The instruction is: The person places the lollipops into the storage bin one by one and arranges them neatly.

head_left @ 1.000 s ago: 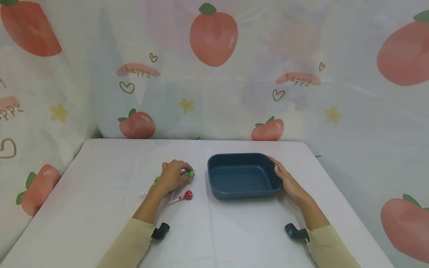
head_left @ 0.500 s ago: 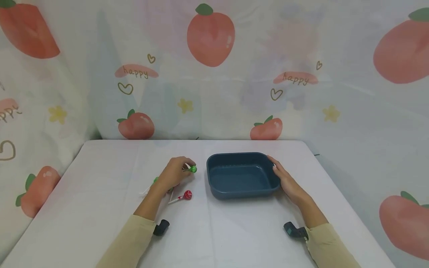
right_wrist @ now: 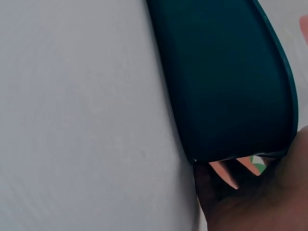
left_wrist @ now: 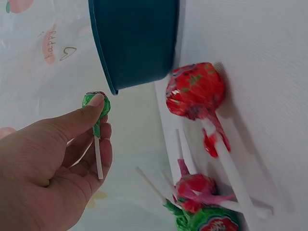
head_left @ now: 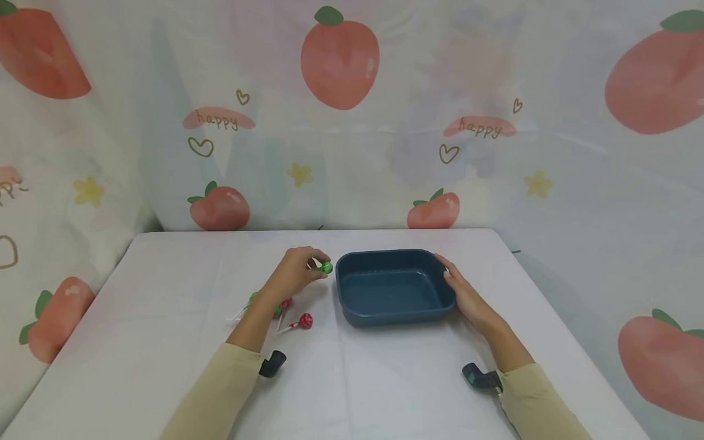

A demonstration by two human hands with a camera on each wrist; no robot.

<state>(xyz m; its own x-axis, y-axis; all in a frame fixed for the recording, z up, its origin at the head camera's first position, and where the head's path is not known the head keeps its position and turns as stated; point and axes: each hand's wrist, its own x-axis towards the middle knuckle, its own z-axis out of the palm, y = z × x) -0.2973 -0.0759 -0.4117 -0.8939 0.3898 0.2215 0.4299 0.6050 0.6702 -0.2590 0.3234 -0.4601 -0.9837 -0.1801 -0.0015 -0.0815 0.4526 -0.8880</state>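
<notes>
My left hand [head_left: 294,272] pinches a green-wrapped lollipop [left_wrist: 99,115] between thumb and fingers, its white stick pointing down along the palm. The candy head is close to the left rim of a dark blue rectangular container [head_left: 396,319]. At the container's right end, my right hand [head_left: 472,300] holds the wall, thumb at the rim and fingers spread along the side. Nothing shows inside the container. Under the left forearm lies a loose group of lollipops, among them a red lollipop [head_left: 305,321] apart from the others and a green lollipop [head_left: 253,297] partly hidden.
A white cloth covers the table [head_left: 396,379]. Behind it hangs a curtain [head_left: 357,165] printed with peaches, and a similar one runs down the left side. Each wrist wears a small dark camera [head_left: 481,377].
My left hand has lifted the green lollipop from the group and carried it right and away from me, toward the container. The right hand has stayed on the container.
</notes>
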